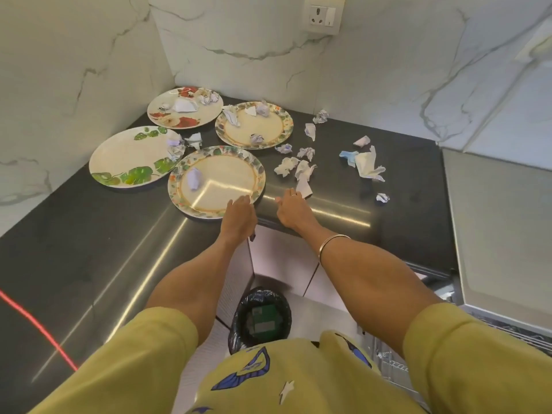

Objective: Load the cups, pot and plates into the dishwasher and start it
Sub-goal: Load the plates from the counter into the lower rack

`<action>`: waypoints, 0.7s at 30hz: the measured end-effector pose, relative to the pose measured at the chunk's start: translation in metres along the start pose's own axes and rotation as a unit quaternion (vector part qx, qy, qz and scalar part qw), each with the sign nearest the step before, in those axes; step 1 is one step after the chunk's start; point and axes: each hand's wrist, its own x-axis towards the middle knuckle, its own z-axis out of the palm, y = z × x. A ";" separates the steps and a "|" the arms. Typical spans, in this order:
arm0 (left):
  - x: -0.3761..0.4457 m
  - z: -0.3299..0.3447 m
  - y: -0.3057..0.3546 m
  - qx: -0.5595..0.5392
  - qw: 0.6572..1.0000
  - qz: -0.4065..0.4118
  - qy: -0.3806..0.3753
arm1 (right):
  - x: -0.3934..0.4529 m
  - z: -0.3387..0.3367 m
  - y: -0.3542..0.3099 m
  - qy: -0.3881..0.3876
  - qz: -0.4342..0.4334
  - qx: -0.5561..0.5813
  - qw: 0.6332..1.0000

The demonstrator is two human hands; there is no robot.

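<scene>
Left hand (240,212) fingers extended onto near plate (216,180) rim at frame centre, right hand (291,212) relaxed on counter (89,249); plate likely rigid, slick, breakable—grip rim.

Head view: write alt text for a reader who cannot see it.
A person's left hand touches the near rim of a leaf-bordered plate on a dark countertop, the right hand resting beside it. Three more plates and crumpled paper scraps lie beyond; a lined bin stands below.

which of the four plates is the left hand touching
The nearest plate, with the leaf-patterned rim and one paper ball on it. The left hand rests on its near edge; the other three sit farther back.
</scene>
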 end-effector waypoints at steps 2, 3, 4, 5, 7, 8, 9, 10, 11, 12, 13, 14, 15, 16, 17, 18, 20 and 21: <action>0.010 -0.006 0.003 0.010 1.000 -0.005 0.010 | 0.015 -0.003 -0.003 0.006 0.004 0.017 1.000; 0.014 -0.007 0.005 0.020 1.000 0.003 0.018 | 0.022 -0.004 -0.004 0.011 0.004 0.022 1.000; 0.018 -0.006 0.004 0.033 0.999 0.017 0.021 | 0.030 -0.006 -0.004 0.018 0.002 0.024 1.000; 0.023 -0.005 0.003 0.043 0.999 0.026 0.021 | 0.038 -0.008 -0.003 0.020 0.001 0.017 1.000; 0.035 -0.004 0.004 0.036 0.999 0.030 0.013 | 0.054 -0.013 -0.003 0.021 -0.011 0.002 1.000; 0.042 -0.001 0.002 0.040 0.998 0.036 0.020 | 0.062 -0.016 -0.003 0.021 -0.013 -0.003 1.000; 0.050 0.001 0.001 0.040 0.998 0.034 0.023 | 0.071 -0.020 -0.004 0.021 -0.009 0.000 1.000; 0.058 0.005 -0.002 0.039 0.998 0.033 0.026 | 0.081 -0.022 -0.004 0.026 -0.007 0.004 1.000; 0.066 0.006 -0.004 0.040 0.999 0.027 0.025 | 0.091 -0.024 -0.005 0.027 -0.012 0.001 1.000; 0.073 0.007 -0.006 0.043 0.999 0.021 0.022 | 0.100 -0.026 -0.007 0.025 -0.022 -0.001 0.999; 0.081 0.009 -0.008 0.046 0.999 0.015 0.017 | 0.110 -0.027 -0.008 0.023 -0.029 -0.003 0.999; 0.089 0.010 -0.008 0.048 0.999 0.009 0.014 | 0.122 -0.026 -0.007 0.026 -0.033 0.007 0.999; 0.097 0.010 -0.008 0.048 0.999 0.002 0.008 | 0.132 -0.028 -0.007 0.025 -0.031 0.020 0.999; 0.104 0.010 -0.006 0.049 0.999 -0.003 0.008 | 0.143 -0.028 -0.006 0.028 -0.037 0.026 0.999; 0.111 0.011 -0.004 0.049 0.999 -0.008 0.008 | 0.154 -0.029 -0.005 0.028 -0.042 0.033 0.998; 0.117 0.012 -0.002 0.047 0.999 -0.012 0.009 | 0.165 -0.031 -0.003 0.025 -0.048 0.034 0.998; 0.129 0.016 0.004 0.048 0.999 -0.020 0.006 | 0.184 -0.038 -0.001 0.017 -0.049 0.045 0.998; 0.134 0.018 0.008 0.050 0.998 -0.025 0.000 | 0.192 -0.042 0.001 0.017 -0.044 0.061 0.997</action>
